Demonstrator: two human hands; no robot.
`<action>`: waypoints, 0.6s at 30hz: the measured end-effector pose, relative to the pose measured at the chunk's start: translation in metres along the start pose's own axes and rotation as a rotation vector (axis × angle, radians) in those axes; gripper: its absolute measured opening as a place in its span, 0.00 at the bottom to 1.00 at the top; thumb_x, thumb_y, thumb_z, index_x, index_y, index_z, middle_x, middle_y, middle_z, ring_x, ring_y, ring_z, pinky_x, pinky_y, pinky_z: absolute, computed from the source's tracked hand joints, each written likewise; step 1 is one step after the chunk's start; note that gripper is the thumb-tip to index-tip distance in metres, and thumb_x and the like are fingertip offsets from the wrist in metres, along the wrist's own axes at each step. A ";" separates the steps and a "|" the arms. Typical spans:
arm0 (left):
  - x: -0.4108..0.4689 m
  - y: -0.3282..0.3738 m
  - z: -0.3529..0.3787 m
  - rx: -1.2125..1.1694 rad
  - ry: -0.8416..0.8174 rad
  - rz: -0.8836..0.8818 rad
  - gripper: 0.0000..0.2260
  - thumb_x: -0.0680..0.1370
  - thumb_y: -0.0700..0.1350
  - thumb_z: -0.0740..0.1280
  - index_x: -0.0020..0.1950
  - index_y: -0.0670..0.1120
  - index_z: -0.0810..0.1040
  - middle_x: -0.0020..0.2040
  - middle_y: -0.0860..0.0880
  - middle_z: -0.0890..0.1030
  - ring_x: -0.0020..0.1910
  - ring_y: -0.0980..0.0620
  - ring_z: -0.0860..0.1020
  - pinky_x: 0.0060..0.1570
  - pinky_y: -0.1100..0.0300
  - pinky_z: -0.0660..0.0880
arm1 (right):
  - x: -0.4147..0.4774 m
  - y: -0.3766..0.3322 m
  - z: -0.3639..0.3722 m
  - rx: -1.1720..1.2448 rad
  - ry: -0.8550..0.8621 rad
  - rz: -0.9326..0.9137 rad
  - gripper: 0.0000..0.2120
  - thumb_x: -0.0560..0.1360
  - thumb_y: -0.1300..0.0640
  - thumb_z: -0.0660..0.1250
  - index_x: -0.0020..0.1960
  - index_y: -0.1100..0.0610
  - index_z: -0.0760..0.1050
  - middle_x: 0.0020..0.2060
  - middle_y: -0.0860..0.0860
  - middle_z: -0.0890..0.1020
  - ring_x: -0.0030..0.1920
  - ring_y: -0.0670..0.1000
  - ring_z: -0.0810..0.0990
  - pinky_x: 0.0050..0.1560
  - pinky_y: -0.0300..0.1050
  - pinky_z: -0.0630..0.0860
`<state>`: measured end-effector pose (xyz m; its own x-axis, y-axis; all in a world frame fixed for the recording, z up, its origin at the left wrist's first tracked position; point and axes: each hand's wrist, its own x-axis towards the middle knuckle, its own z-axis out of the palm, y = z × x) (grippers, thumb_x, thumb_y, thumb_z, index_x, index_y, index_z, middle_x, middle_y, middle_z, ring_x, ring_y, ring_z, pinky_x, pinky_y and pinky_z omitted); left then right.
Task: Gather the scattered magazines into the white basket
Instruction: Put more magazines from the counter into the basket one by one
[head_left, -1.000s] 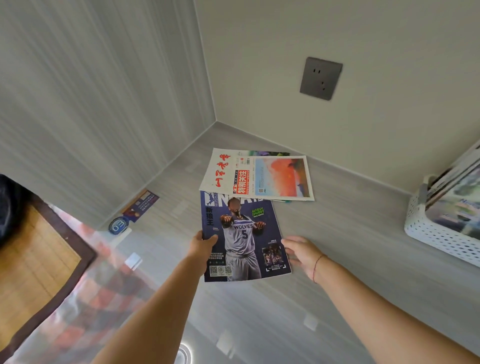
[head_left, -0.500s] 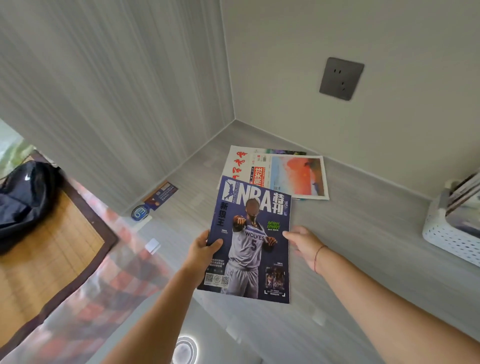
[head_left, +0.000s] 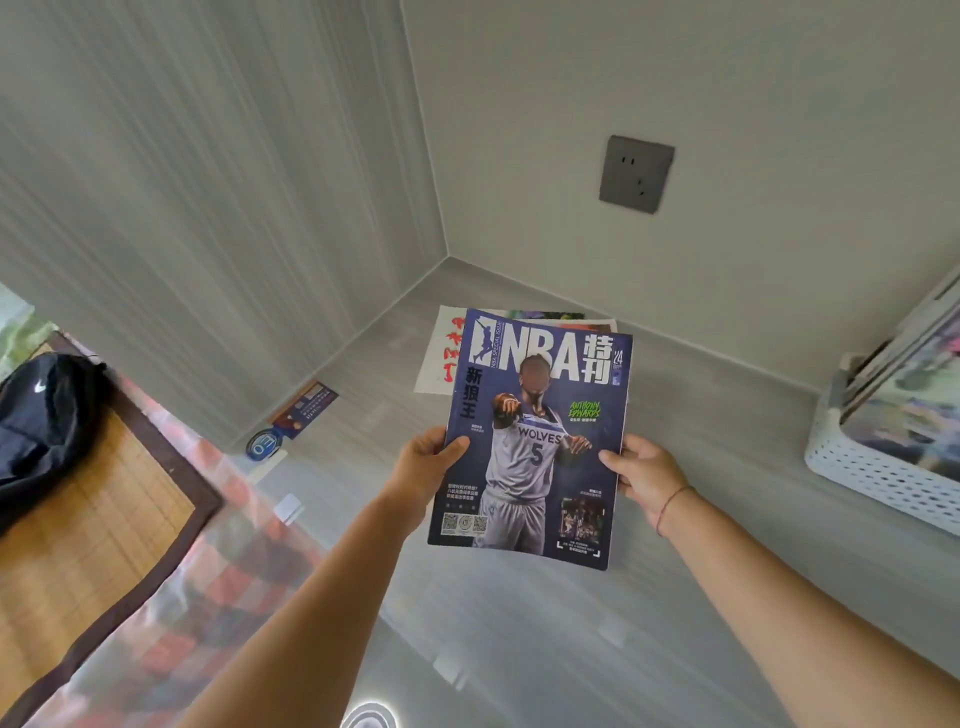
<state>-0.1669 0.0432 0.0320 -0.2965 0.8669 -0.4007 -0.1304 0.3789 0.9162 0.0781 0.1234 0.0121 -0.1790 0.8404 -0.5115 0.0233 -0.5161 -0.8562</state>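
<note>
Both hands clamped the glossy blue NBA magazine (head_left: 535, 436) at mid-height, the left hand (head_left: 423, 470) on its spine edge, the right hand (head_left: 644, 475) on the open edge, lifting it clear of the pale wood-grain surface (head_left: 519, 649). The thin, floppy pages could fan or sag once one hand let go, and the slick cover might slip. The perforated white basket (head_left: 872, 478) at three o'clock already stood crowded with upright magazines, so the corners could catch on entry. A white magazine (head_left: 441, 358) lay flat at twelve o'clock
</note>
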 end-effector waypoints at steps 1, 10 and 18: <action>0.006 0.005 0.013 0.020 -0.024 0.016 0.11 0.78 0.37 0.63 0.59 0.37 0.78 0.50 0.40 0.82 0.42 0.45 0.81 0.43 0.56 0.80 | -0.002 -0.005 -0.013 0.009 0.036 -0.024 0.13 0.75 0.69 0.62 0.58 0.64 0.74 0.48 0.56 0.79 0.38 0.48 0.77 0.38 0.41 0.73; 0.046 0.059 0.189 0.116 -0.218 0.160 0.09 0.77 0.34 0.63 0.55 0.42 0.80 0.49 0.47 0.81 0.40 0.53 0.80 0.38 0.66 0.78 | -0.035 -0.064 -0.170 0.109 0.392 -0.286 0.13 0.73 0.70 0.64 0.56 0.60 0.77 0.40 0.49 0.83 0.36 0.42 0.80 0.35 0.34 0.77; 0.031 0.117 0.372 0.117 -0.446 0.289 0.12 0.74 0.31 0.66 0.57 0.35 0.80 0.48 0.44 0.81 0.33 0.58 0.80 0.34 0.68 0.78 | -0.083 -0.116 -0.333 0.096 0.708 -0.432 0.17 0.72 0.68 0.66 0.61 0.64 0.75 0.48 0.56 0.80 0.43 0.51 0.78 0.42 0.40 0.77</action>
<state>0.1605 0.2349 0.1269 0.1288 0.9848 -0.1165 0.0110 0.1161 0.9932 0.4176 0.1688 0.1292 0.5082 0.8563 -0.0919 0.0047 -0.1095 -0.9940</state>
